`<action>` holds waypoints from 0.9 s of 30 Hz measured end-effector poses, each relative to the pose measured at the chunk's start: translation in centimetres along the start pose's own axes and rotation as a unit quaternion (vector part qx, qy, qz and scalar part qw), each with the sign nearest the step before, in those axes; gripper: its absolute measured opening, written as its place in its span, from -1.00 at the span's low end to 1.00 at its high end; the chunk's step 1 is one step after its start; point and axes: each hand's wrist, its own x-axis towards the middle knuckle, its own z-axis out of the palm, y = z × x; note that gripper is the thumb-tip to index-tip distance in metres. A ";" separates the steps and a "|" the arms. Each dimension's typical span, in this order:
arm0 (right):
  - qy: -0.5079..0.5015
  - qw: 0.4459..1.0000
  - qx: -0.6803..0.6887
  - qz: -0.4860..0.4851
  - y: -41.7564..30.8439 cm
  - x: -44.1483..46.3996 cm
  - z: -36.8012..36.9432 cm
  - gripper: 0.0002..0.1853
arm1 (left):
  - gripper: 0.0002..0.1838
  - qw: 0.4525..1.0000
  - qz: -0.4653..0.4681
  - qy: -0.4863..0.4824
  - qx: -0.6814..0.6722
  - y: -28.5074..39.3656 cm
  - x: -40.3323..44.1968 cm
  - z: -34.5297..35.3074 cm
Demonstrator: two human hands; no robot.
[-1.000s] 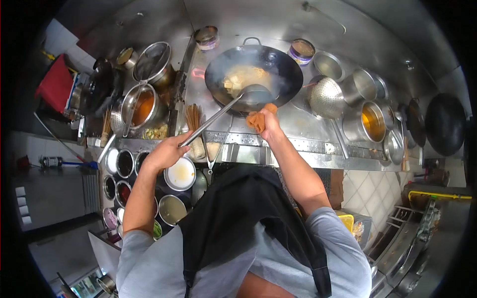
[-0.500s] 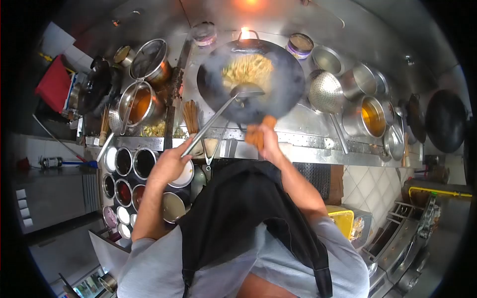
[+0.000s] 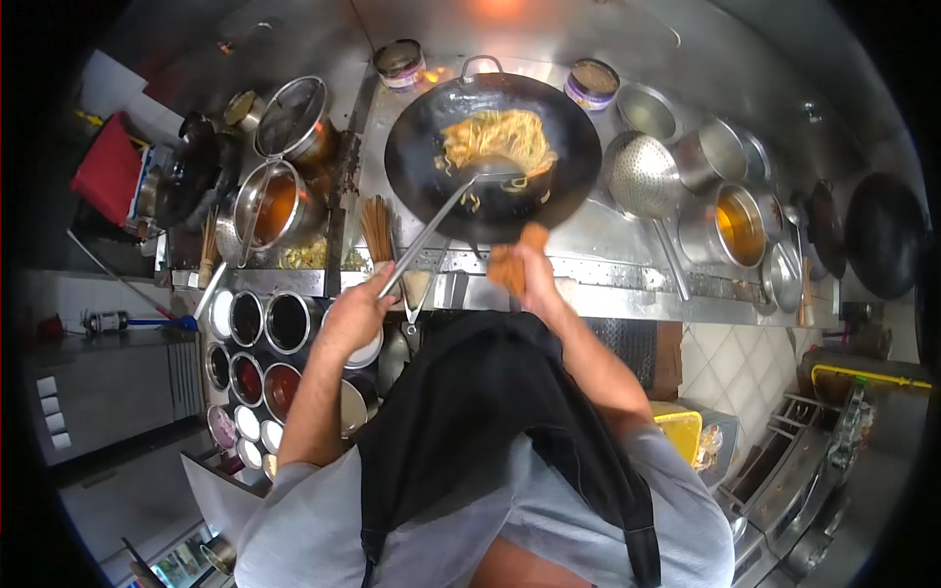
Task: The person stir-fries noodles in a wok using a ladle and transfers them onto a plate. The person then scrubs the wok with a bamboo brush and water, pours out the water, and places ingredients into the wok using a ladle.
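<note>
A large black wok [image 3: 417,181] sits on the stove, with a heap of noodles [image 3: 498,135] in its middle and a few stray strands nearer me. My left hand [image 3: 355,316] is closed around the long metal handle of a ladle [image 3: 431,227]. The ladle's bowl rests against the near side of the noodles. At the wok's near edge, my right hand [image 3: 537,281] grips a folded orange cloth [image 3: 507,267]. The cloth covers the place where the wok's near handle would be, so that handle is hidden.
Right of the wok lie a perforated strainer [image 3: 642,176] and a pot of yellow liquid [image 3: 720,230]. On the left stand a pot of reddish-brown liquid [image 3: 270,211] and a bamboo brush [image 3: 375,230]. Several sauce containers [image 3: 247,377] are below left. Two cans [image 3: 592,80] flank the wok's far side.
The steam has thinned and the noodles show more clearly, lying more spread. My left hand and the ladle have shifted slightly right. The flame behind the wok is smaller. My right hand stays nearly in place.
</note>
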 end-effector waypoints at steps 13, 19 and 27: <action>-0.030 0.999 0.043 0.004 -0.6 12.9 -0.1 -0.64 | -0.41 0.990 -0.004 -0.041 -0.132 2.3 5.4 5.4; -0.036 0.999 0.039 -0.002 -1.4 12.6 0.4 -0.67 | -0.42 0.999 -0.033 -0.015 -0.022 2.8 9.2 5.4; -0.040 0.998 0.037 0.008 -1.7 12.7 0.1 -0.70 | -0.42 0.999 0.025 -0.015 0.022 -0.8 5.3 0.9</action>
